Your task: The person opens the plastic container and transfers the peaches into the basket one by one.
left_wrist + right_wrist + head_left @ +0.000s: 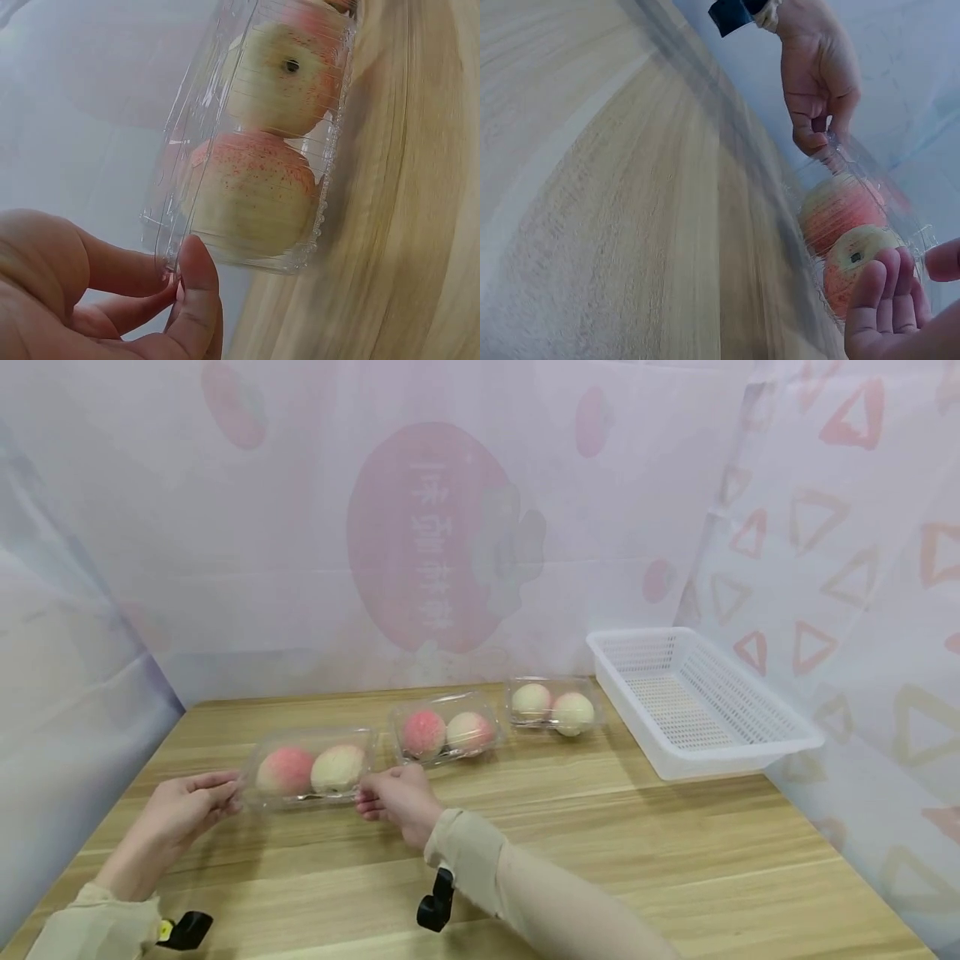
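A clear plastic clamshell box (pixel 303 798) lies across the left part of the table, between both hands. Inside it are two round fruits, one mostly red (pixel 287 770) and one mostly cream (pixel 337 768). Thumb and fingers of my left hand (pixel 180 810) pinch the rim at the box's left end, which the left wrist view shows closely. At the opposite end, my right hand (pixel 402 800) grips the near corner, thumb on one side and fingers (pixel 889 296) on the other. The fruit facing the left wrist camera is cream with red speckles (pixel 251 202).
Two similar clear boxes stand farther back, one behind my right hand (pixel 448 758) and one at the table's back edge (pixel 600 714). A white perforated plastic basket (pixel 738 760) sits at the right. Printed cloth (pixel 300 568) hangs behind the wooden table (pixel 585 843).
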`<state>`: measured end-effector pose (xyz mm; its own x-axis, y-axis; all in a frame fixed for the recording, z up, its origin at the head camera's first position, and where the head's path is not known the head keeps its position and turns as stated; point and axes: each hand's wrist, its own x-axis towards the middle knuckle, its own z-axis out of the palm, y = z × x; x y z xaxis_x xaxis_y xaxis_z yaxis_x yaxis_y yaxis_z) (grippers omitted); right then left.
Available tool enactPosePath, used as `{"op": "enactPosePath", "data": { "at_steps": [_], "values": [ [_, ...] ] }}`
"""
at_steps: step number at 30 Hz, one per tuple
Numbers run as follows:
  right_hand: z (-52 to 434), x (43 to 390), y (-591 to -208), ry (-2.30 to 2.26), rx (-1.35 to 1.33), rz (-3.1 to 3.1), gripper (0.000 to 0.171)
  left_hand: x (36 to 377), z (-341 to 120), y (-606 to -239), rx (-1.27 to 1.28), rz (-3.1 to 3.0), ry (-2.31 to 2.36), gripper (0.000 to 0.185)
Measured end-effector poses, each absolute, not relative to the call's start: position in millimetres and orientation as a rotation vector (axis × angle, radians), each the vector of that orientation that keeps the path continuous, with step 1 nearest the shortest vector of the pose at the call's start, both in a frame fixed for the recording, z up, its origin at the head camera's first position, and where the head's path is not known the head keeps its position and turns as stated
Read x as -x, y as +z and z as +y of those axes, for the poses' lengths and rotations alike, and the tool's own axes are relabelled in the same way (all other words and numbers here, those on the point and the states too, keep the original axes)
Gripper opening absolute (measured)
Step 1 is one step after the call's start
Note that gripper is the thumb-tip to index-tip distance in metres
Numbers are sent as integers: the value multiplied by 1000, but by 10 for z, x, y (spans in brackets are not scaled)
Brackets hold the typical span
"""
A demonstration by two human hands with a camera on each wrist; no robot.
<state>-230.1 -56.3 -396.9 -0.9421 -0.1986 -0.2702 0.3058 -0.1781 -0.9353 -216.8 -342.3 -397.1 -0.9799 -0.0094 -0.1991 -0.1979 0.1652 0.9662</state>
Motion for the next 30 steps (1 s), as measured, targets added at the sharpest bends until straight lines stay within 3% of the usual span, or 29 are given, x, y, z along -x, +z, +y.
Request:
{"op": "enactPosePath", "data": {
  "at_steps": [8, 12, 18, 25, 30],
  "values": [
    [-437, 2228, -3861, -2176, 63, 1771, 11, 1967, -3345, -3912, 214, 2123, 2114, 19],
    [-303, 2212, -3773, -2113, 156, 1819, 13, 1881, -3269, -3869, 200, 2069, 2164, 16],
    [-77, 2186, -3650, -1995, 240, 1794, 14, 1776, -3170, -3813, 144, 2058, 2174, 20],
    [212, 2161, -3607, -1918, 318, 1697, 12, 1687, -3017, -3752, 93, 2102, 2086, 51],
    [506, 2125, -3604, -1868, 363, 1677, 10, 1629, -2802, -3735, 27, 2104, 2065, 58]
  ]
}}
